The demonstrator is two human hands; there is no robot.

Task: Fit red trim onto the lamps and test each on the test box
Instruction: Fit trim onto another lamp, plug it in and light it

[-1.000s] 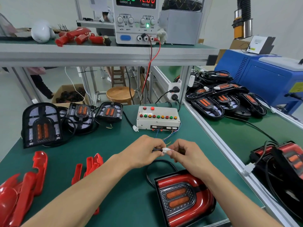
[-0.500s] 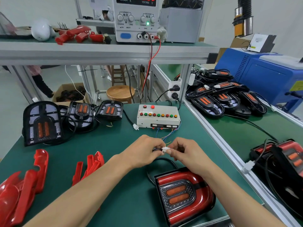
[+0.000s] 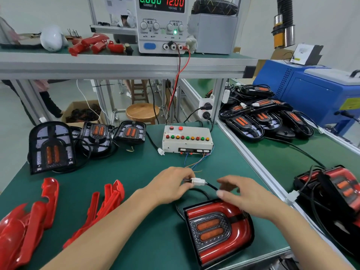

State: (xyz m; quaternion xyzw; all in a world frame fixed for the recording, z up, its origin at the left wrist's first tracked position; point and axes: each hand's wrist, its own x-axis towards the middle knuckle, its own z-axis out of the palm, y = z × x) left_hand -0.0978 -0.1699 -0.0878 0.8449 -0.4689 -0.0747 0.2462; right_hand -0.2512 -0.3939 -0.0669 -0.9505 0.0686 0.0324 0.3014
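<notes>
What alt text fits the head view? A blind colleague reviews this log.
A person's left hand pinches a white connector above a red-trimmed lamp on a green bench; the right hand hovers open beside it. Behind sits a white test box.

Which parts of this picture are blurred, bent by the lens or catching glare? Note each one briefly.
Head view: the right hand is smeared by motion blur, while the left hand on the white connector is sharper; the shelf edge bows from wide-angle distortion; the trimmed lamp shows soft glare on its red rim.

Factory assembly bench (image 3: 148, 191), power supply (image 3: 162, 24), lamp piles (image 3: 259, 117)
</notes>
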